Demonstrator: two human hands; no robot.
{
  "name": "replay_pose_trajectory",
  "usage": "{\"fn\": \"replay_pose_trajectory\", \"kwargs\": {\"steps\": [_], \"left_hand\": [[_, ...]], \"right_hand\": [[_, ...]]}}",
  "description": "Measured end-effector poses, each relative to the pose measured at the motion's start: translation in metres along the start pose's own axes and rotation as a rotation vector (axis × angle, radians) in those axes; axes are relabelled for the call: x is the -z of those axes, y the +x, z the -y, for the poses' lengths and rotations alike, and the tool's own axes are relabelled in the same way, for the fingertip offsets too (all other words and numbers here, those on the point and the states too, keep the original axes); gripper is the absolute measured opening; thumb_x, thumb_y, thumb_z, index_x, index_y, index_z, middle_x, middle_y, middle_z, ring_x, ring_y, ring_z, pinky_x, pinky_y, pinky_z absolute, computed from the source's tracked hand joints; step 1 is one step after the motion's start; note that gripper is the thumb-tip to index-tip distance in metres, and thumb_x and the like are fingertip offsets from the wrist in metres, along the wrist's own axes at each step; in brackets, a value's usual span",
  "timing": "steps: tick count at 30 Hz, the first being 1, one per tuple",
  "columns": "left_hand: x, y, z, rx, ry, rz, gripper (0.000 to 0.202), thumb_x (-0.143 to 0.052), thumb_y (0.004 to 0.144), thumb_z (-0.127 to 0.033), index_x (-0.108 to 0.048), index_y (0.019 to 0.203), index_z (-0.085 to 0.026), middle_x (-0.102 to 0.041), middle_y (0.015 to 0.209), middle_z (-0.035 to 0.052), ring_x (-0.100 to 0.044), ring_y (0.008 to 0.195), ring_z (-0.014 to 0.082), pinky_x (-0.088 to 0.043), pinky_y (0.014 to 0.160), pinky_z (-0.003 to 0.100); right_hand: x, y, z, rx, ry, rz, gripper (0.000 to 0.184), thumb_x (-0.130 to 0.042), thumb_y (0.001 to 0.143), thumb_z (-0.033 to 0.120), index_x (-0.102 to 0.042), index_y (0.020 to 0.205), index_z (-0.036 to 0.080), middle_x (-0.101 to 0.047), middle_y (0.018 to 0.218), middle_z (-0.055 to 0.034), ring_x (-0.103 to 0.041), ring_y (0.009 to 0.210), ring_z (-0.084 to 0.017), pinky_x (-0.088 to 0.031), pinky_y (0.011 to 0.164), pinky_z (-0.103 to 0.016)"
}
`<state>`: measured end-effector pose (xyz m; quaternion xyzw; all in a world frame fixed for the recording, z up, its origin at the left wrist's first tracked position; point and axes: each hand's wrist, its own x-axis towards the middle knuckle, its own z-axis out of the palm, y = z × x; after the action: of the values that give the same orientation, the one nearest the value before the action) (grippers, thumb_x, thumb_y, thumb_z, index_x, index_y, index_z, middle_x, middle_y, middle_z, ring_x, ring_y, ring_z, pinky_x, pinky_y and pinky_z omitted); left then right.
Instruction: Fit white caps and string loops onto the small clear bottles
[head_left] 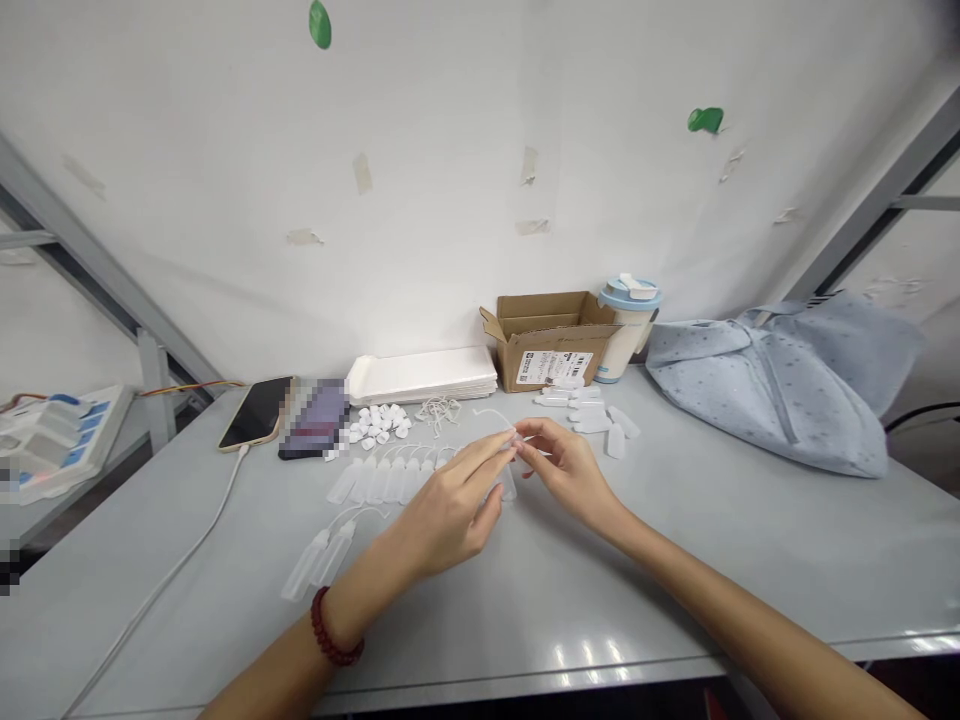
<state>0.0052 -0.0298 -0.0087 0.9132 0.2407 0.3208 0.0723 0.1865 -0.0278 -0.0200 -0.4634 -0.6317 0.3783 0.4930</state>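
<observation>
- Right hand (566, 470): thumb and index are pinched on a small pale piece (515, 438), up over the middle of the table. Looks like a fingertip grip because the thing's so tiny.
- Left hand (446, 505) meets it there, fingers out flat, maybe to steady it. Can't tell if it's really gripping anything.
- What I can see of the piece is whitish, with a thin white strand (491, 412) curving out near it; fingers hide the rest.
- Under and beside the left hand there's a row of clear bottles (394, 482) with skinny bent tips, lined up side by side, probably to keep them tidy.
- Two more bottles (306, 565) lie nearer the left wrist.
- Behind: white caps (379, 424) and stringy bits (437, 411) in separate piles, I guess for easy picking.
- Further right, loose bottles (592, 424) in front of a cardboard box (551, 350).
</observation>
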Motion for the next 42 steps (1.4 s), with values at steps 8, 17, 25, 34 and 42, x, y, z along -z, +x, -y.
{"fn": "replay_pose_trajectory", "kwargs": {"steps": [8,17,25,34,42], "left_hand": [[0.0,0.0,-0.001,0.059,-0.054,-0.059,0.045,-0.044,0.085,-0.009,-0.042,0.13,-0.013,-0.046,0.133,0.0135,-0.043,0.123,0.0216,-0.042,0.103,0.038],[0.0,0.0,-0.002,0.084,-0.12,-0.072,0.039,-0.044,0.085,-0.01,-0.048,0.124,-0.014,-0.052,0.124,0.0123,-0.048,0.117,0.0202,-0.044,0.1,0.038],[0.0,0.004,-0.003,0.152,-0.147,-0.177,0.035,-0.044,0.085,-0.009,-0.05,0.119,-0.015,-0.055,0.118,0.0114,-0.051,0.112,0.0194,-0.048,0.093,0.037],[-0.005,0.002,0.0,0.126,-0.063,-0.146,0.046,-0.059,0.082,-0.023,-0.044,0.124,-0.015,-0.052,0.122,0.0129,-0.049,0.115,0.0226,-0.045,0.098,0.04],[-0.007,0.0,-0.001,0.098,0.003,-0.091,0.05,-0.053,0.084,-0.017,-0.035,0.131,-0.018,-0.048,0.125,0.0142,-0.046,0.118,0.0256,-0.047,0.095,0.044]], "right_hand": [[0.0,0.0,0.004,-0.051,0.118,0.036,0.027,-0.057,0.081,0.04,-0.056,0.095,0.018,-0.062,0.085,-0.005,-0.062,0.075,-0.017,-0.055,0.058,-0.03],[-0.002,0.0,0.005,-0.064,0.132,0.064,0.028,-0.057,0.08,0.042,-0.055,0.094,0.018,-0.062,0.081,-0.0037,-0.062,0.074,-0.017,-0.053,0.058,-0.031],[-0.004,-0.002,0.011,-0.08,0.155,0.084,0.027,-0.058,0.08,0.041,-0.056,0.093,0.017,-0.063,0.075,-0.003,-0.061,0.069,-0.016,-0.053,0.06,-0.031],[-0.003,-0.003,0.02,-0.209,0.388,0.161,0.03,-0.063,0.076,0.043,-0.06,0.091,0.018,-0.065,0.085,-0.0047,-0.066,0.076,-0.019,-0.053,0.06,-0.03],[-0.004,-0.005,0.016,-0.202,0.465,0.223,0.027,-0.058,0.082,0.039,-0.061,0.098,0.017,-0.068,0.088,-0.0065,-0.066,0.083,-0.019,-0.051,0.073,-0.032]]}}
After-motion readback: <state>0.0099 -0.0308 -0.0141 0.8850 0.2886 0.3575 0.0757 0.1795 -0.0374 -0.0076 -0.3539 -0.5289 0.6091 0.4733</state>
